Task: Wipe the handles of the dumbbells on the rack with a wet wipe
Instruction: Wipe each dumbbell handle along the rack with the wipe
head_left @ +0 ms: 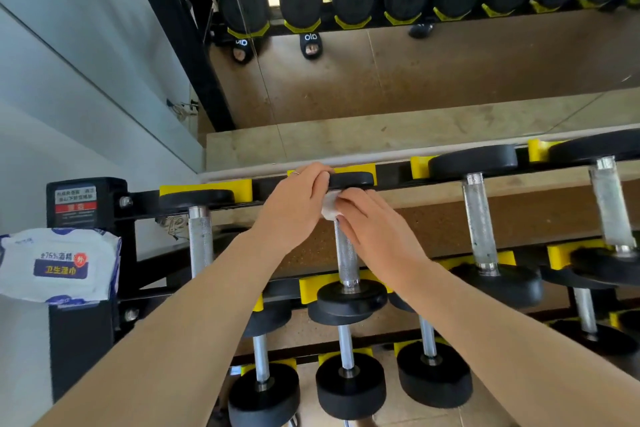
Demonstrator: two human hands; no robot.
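On the top tier of the black and yellow rack [394,172] lies a small dumbbell with a knurled steel handle [344,255] and black round heads. My left hand [294,199] curls over the far head [351,179] of this dumbbell and holds it. My right hand [372,227] wraps a white wet wipe [329,208] around the far end of the handle, just below that head. Most of the wipe is hidden under my fingers. Neighbouring handles lie to the left [200,239] and to the right [479,222].
A pack of wet wipes [59,265] sits on the rack's left end post. Lower tiers hold several more dumbbells [349,388]. A mirror [415,62] behind the rack reflects dumbbells and feet in sandals. A white wall stands at the left.
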